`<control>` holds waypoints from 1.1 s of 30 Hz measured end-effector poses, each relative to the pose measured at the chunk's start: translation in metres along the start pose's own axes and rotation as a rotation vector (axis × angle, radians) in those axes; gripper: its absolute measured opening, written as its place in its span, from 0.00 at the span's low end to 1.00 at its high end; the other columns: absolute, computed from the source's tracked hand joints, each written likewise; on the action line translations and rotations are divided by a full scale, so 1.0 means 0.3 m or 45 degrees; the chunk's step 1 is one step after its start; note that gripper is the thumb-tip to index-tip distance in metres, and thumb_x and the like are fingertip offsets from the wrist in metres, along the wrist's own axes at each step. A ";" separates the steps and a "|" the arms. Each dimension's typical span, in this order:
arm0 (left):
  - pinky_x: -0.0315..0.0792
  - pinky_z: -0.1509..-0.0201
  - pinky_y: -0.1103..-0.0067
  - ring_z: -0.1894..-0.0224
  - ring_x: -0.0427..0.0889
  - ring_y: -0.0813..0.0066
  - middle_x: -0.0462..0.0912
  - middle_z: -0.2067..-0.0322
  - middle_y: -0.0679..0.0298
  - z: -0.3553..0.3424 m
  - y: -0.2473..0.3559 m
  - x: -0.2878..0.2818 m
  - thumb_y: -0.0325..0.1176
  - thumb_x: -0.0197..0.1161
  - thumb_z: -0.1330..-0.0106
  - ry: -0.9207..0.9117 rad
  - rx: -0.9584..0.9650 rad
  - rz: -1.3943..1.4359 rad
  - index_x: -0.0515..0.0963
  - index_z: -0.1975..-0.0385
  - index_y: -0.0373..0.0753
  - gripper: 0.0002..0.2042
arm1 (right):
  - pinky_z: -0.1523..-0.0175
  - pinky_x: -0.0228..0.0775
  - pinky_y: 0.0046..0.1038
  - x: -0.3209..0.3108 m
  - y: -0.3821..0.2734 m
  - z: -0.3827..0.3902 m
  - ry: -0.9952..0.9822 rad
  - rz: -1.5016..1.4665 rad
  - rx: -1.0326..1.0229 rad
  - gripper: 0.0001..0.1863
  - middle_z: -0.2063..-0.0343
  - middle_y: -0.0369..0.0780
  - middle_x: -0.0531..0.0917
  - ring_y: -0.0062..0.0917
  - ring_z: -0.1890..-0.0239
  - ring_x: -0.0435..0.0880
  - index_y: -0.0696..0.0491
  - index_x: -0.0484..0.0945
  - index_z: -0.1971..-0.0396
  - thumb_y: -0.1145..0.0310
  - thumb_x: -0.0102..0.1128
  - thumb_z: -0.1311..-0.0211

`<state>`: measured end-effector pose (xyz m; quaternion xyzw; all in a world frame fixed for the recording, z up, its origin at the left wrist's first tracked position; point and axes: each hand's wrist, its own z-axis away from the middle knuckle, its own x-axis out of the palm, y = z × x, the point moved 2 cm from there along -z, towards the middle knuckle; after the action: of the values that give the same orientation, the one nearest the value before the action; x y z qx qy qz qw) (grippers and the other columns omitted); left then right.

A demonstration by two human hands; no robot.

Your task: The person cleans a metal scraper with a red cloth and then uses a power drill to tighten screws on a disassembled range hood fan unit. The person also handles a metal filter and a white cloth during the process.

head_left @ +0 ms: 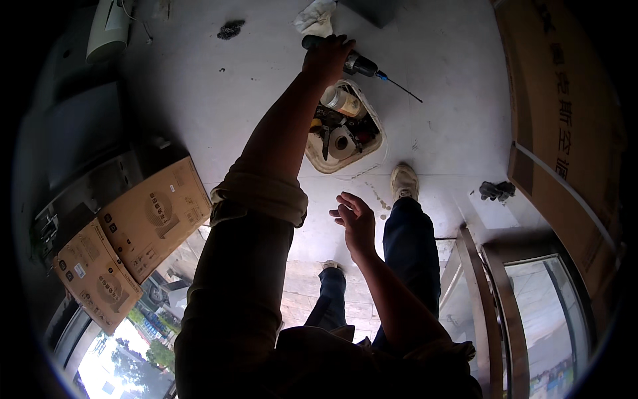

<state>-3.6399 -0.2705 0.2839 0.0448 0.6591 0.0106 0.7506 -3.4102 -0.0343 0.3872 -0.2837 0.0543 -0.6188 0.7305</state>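
Note:
My left arm reaches far forward, and my left hand (327, 58) is wrapped round a dark cordless drill (361, 65) beyond the tool bucket. A long thin bit sticks out of its chuck toward the right. Just this side of it stands a cream plastic tub (362, 158), holding a white jar (342, 102), a white roll (342, 143) of tape or paper and several dark tools I cannot make out. My right hand (357, 226) hangs nearer to me, open, fingers loosely bent and apart, with nothing in it.
Cardboard boxes (156, 216) stand at the left, and a tall carton (565, 113) at the right. A white crumpled bag (316, 18) lies beyond the drill. Dark gloves or rags (497, 191) lie right, near a framed glass door (548, 319). My shoe (404, 181) is beside the tub.

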 end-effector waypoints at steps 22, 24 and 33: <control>0.71 0.58 0.74 0.64 0.78 0.72 0.79 0.65 0.63 1.215 0.007 -0.446 0.39 0.67 0.50 0.079 -1.472 1.228 0.73 0.60 0.36 0.20 | 0.34 0.48 0.43 0.209 0.004 0.135 -0.512 1.359 -0.803 0.44 0.38 0.48 0.56 0.39 0.35 0.54 0.56 0.50 0.38 0.67 0.66 0.53; 0.68 0.56 0.76 0.64 0.76 0.76 0.77 0.65 0.67 1.311 0.109 -0.480 0.38 0.65 0.47 -0.093 -1.695 1.646 0.73 0.60 0.38 0.17 | 0.34 0.48 0.45 0.237 0.062 0.164 -0.702 1.546 -0.896 0.44 0.39 0.47 0.58 0.37 0.35 0.55 0.56 0.53 0.39 0.68 0.68 0.56; 0.73 0.71 0.74 0.76 0.81 0.66 0.79 0.81 0.58 1.280 0.202 -0.463 0.54 0.60 0.44 -0.675 -1.024 0.416 0.75 0.74 0.37 0.22 | 0.61 0.72 0.35 0.195 0.190 0.181 -0.930 1.754 -0.178 0.34 0.68 0.48 0.79 0.37 0.64 0.80 0.56 0.56 0.40 0.67 0.53 0.49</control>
<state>-3.2750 -0.2409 0.4750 -0.1441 0.3739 0.3693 0.8385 -3.3236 -0.0660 0.4210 -0.4172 0.0132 0.1112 0.9019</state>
